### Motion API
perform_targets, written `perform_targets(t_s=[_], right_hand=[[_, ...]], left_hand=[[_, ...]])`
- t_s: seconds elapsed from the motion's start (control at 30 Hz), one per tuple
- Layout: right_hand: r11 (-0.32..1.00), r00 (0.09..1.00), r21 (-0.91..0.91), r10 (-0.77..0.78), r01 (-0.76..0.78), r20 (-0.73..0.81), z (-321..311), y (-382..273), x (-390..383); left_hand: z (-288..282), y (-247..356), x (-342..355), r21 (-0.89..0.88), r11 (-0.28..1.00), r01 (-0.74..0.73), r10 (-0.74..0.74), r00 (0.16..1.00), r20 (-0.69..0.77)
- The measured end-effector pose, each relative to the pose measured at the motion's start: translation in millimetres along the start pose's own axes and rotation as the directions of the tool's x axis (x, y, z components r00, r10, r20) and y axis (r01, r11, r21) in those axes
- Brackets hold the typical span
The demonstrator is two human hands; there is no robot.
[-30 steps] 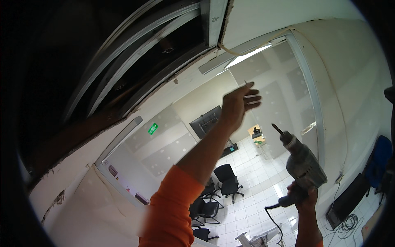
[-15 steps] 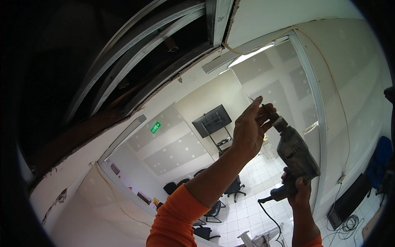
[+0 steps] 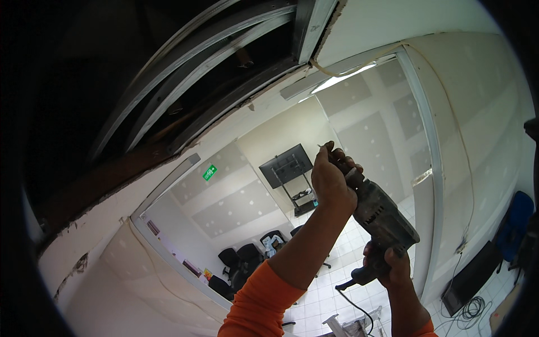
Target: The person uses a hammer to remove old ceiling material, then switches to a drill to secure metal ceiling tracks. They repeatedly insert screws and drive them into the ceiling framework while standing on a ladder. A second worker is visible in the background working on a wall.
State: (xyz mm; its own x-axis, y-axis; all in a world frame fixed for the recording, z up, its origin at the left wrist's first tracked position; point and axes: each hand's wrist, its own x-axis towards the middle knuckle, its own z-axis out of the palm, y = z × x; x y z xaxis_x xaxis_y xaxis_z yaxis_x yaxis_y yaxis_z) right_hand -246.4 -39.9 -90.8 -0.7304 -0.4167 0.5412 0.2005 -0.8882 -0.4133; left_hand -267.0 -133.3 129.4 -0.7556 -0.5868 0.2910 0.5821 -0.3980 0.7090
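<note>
A dark, dusty corded power drill (image 3: 384, 216) is held up in front of me, its nose tilted up and to the left. My right hand (image 3: 394, 267) grips it by the handle, from which a black cord hangs. At the front end, my left hand (image 3: 335, 177) has its fingers curled round the drill bit, just ahead of the chuck (image 3: 353, 178). Only a thin pale tip of the bit (image 3: 320, 146) shows past the thumb; the rest is hidden by the fingers.
Overhead at left is a dark ceiling opening with metal channels (image 3: 185, 73) and a ragged board edge. A framed opening (image 3: 429, 146) shows a room with a screen on a stand (image 3: 286, 165) and black chairs (image 3: 247, 258). Coiled cable (image 3: 474, 309) lies on the floor at right.
Both hands and the drill have moved left and slightly down. My left fingers have closed in around the bit, where they were more spread. The view has shifted a little.
</note>
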Motion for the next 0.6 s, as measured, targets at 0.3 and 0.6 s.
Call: perform_targets(t_s=[0.3, 0.6], right_hand=[[0.985, 0.989, 0.087, -0.148, 0.148, -0.002, 1, 14, 16], [0.98, 0.979, -0.009, -0.2, 0.2, -0.036, 4, 16, 25]], left_hand=[[-10, 19, -2, -0.155, 0.985, 0.075, -0.042, 0.978, 0.204], [-21, 20, 9, -0.123, 0.989, 0.085, -0.042, 0.947, 0.317]])
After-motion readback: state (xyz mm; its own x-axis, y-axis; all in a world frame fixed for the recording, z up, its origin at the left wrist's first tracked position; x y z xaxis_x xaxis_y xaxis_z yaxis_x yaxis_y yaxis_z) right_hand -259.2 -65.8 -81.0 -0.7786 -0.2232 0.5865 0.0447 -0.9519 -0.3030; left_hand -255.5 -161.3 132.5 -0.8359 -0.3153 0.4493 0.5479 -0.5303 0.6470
